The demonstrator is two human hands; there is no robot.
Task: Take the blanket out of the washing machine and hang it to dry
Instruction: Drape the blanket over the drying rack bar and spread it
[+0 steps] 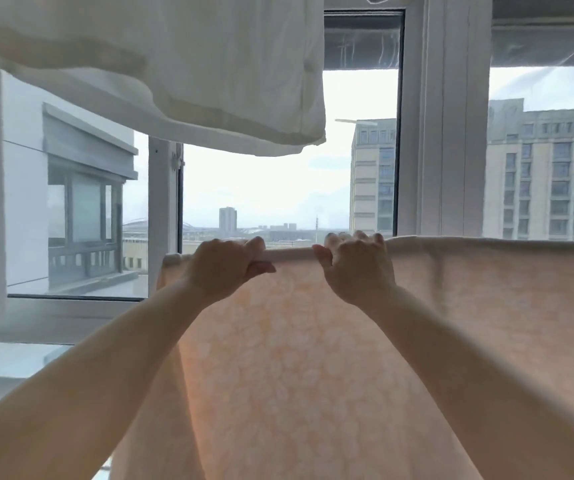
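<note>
the blanket (278, 358) is a pale peach, faintly flower-patterned cloth, draped with its top fold running level from left to right across the middle of the view. that fold is its long axis as it hangs: it starts at a rolled left end just left of the left hand and carries on past the right edge of the picture. below the fold the cloth drops straight down and fills the lower centre and right, with daylight glowing through it. whatever bar or line carries the fold is covered by the cloth, so i cannot tell what it is.

the left hand (221, 270) is closed over the top fold near the blanket's left end, fingers curled over the far side and thumb pressed on the near face, pinching the cloth. the right hand (360, 265) sits just beside it, a short gap apart, fingers hooked over the top edge and thumb tucked in toward the left hand, also gripping the fold. both forearms reach up from the lower corners.

above, a white quilt (192, 64) hangs in the upper left, its lower corner dipping toward the centre, well clear of the blanket. behind everything stands a white-framed window (441, 133) with apartment blocks (548, 174) and a hazy skyline outside.

no container is in view.
</note>
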